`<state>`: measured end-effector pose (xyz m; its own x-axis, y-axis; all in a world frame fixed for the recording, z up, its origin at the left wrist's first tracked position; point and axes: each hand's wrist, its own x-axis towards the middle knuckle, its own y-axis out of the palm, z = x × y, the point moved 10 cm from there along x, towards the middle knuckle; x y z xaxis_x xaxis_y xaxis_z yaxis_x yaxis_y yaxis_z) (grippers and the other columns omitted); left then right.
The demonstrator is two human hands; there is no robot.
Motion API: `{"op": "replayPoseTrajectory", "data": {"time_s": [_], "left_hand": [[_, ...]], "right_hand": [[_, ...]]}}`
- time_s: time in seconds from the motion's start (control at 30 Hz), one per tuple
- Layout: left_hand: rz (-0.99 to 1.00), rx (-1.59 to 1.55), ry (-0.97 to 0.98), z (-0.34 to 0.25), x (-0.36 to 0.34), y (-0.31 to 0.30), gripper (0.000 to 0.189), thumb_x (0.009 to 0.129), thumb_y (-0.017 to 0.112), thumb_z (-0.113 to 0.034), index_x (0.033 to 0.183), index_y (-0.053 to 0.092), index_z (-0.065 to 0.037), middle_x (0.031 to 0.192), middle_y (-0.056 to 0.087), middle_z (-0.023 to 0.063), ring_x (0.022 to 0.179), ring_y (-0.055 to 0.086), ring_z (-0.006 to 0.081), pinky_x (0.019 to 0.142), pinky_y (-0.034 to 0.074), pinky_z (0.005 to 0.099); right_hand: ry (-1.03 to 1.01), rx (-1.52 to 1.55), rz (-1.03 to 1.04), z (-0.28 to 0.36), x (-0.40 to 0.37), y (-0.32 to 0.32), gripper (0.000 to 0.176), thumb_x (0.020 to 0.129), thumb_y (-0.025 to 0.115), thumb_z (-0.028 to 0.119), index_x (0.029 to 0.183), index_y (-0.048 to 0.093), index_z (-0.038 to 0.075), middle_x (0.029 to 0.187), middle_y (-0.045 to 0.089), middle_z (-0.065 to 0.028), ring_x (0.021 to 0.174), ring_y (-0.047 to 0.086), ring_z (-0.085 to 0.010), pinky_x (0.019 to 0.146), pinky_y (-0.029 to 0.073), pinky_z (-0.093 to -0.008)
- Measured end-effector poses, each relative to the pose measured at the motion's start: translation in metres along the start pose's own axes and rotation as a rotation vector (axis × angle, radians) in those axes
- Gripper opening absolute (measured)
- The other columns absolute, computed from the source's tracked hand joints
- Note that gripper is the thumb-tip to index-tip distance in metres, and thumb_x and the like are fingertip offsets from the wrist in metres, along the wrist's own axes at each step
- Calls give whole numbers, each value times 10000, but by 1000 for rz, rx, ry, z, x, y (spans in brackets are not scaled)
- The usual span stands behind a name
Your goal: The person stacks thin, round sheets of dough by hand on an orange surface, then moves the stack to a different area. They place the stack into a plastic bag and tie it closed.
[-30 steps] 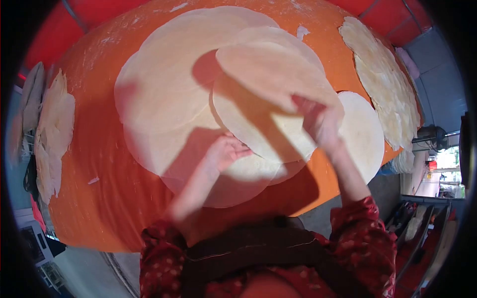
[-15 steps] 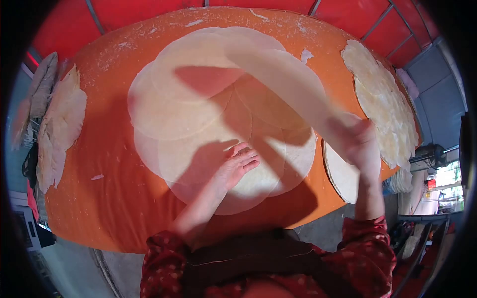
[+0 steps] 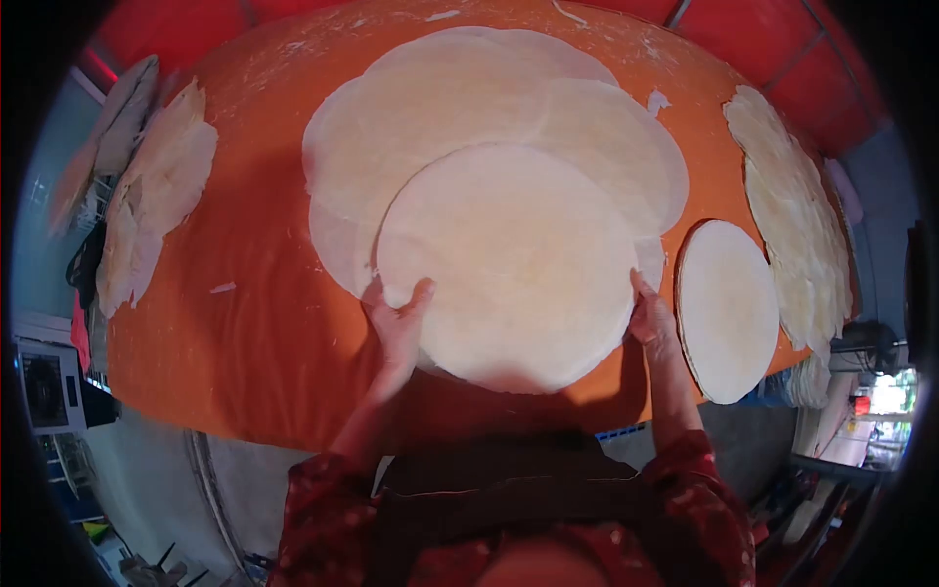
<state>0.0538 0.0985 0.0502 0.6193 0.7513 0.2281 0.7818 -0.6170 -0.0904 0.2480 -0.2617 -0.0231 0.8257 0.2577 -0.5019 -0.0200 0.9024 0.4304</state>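
Note:
A thin round dough sheet (image 3: 509, 264), pale and stiff-looking, lies level in front of me over the near part of the overlapping sheets. My left hand (image 3: 396, 318) grips its lower left edge, thumb on top and fingers at the rim. On the opposite side, my right hand (image 3: 657, 318) pinches the right edge between thumb and fingers. Beneath and beyond it, several translucent overlapping sheets (image 3: 440, 98) spread in a flower-like ring and are partly covered by the held one.
An orange table (image 3: 264, 293) carries everything. To the right stand a neat round stack (image 3: 729, 313) of sheets and a longer ragged pile (image 3: 792, 215). More torn sheets (image 3: 161, 196) lie at the left edge. White scraps (image 3: 657, 101) dot the far side.
A blurred sheet swung in my right hand is gone from the air. Both hands now hold a round sheet flat over the ring. My left hand has moved from open to gripping its edge.

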Motion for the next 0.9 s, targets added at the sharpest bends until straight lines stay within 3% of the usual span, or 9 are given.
{"op": "replayPoseTrajectory", "data": {"time_s": [0.13, 0.23, 0.4, 0.47, 0.57, 0.67, 0.7, 0.8, 0.9], "left_hand": [[26, 329, -55, 26, -3, -3, 403, 680, 674, -27, 1039, 492, -6, 1009, 509, 59, 921, 499, 156, 800, 420, 286], [55, -249, -237, 45, -10, 1, 397, 711, 649, -56, 1056, 458, -14, 977, 517, 58, 888, 498, 141, 775, 423, 287], [27, -357, -398, 87, 31, -20, 400, 719, 600, -24, 1083, 434, -29, 971, 524, 56, 879, 509, 145, 752, 433, 270], [253, -197, -338, 105, 50, -18, 402, 737, 563, -19, 1113, 424, -32, 1031, 515, 75, 934, 501, 170, 800, 418, 287], [501, -433, -375, 9, 14, 30, 372, 759, 532, -51, 1113, 423, -21, 1075, 498, 92, 989, 472, 177, 856, 387, 318], [433, -662, -757, -8, -28, 49, 401, 802, 512, -154, 1157, 398, -8, 1144, 459, 117, 1077, 424, 193, 910, 340, 339], [404, -577, -638, 13, -13, 41, 422, 812, 506, -189, 1173, 386, -6, 1160, 447, 120, 1091, 414, 195, 916, 334, 337], [320, -132, -307, 68, 22, 25, 471, 838, 484, -283, 1206, 366, -14, 1197, 418, 128, 1115, 395, 203, 925, 325, 331], [230, 514, -71, 54, 22, 23, 453, 852, 461, -333, 1191, 384, -42, 1170, 437, 126, 1063, 427, 199, 881, 357, 316]], "right_hand": [[-2, -70, 59, 9, -3, -2, 340, 772, 600, 140, 1065, 478, 16, 1002, 573, -103, 888, 568, -183, 798, 454, -296], [-210, -267, 67, 13, -6, 10, 239, 716, 585, -41, 941, 512, -8, 933, 577, -117, 840, 574, -189, 753, 470, -290], [-268, -122, 86, -1, 1, 6, 299, 679, 533, -116, 964, 491, -37, 917, 571, -136, 843, 568, -220, 760, 473, -299], [-151, -94, 103, -5, 5, -3, 318, 736, 550, -27, 1045, 472, -20, 947, 565, -135, 865, 566, -223, 776, 472, -300], [33, 327, 156, 1, -10, 4, 340, 818, 522, 127, 1124, 442, 2, 985, 559, -118, 922, 551, -211, 820, 452, -312], [-54, 491, 146, 20, -34, 0, 550, 839, 515, 287, 1245, 310, -22, 1204, 432, -133, 1085, 454, -213, 915, 380, -337], [-129, 429, 372, 21, -25, 7, 594, 855, 458, 370, 1264, 285, -24, 1285, 350, -114, 1142, 394, -200, 939, 346, -321], [-360, -267, -184, 31, -5, -26, 482, 843, 466, 401, 1084, 495, -15, 938, 553, -61, 834, 505, -154, 743, 417, -268], [-235, -192, -221, 20, 7, -28, 585, 818, 463, 480, 1047, 505, -57, 922, 547, -65, 821, 486, -139, 749, 399, -283]]}}
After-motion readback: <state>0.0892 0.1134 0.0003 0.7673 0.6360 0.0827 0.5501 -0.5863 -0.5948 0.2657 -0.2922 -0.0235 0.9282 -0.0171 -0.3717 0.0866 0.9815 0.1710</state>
